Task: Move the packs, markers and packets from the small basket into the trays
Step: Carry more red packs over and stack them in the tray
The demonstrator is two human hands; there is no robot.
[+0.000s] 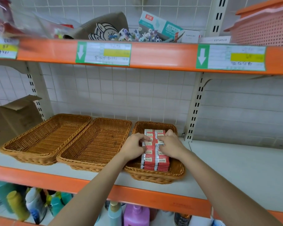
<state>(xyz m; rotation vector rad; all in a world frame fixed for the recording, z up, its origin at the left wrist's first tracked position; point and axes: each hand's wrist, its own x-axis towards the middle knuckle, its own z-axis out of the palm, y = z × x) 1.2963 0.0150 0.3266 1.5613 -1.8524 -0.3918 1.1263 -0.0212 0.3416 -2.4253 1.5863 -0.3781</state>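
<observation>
Hands [134, 145] [169, 145] covering middle packs [155, 162], fingers [145, 138] curled; labels blurred

1. A white shelf [235, 173] with an orange front edge.
2. Two long wicker trays [46, 137] [95, 144] lie side by side on it, touching.
3. A small wicker basket [178, 170] sits just right of them.
</observation>
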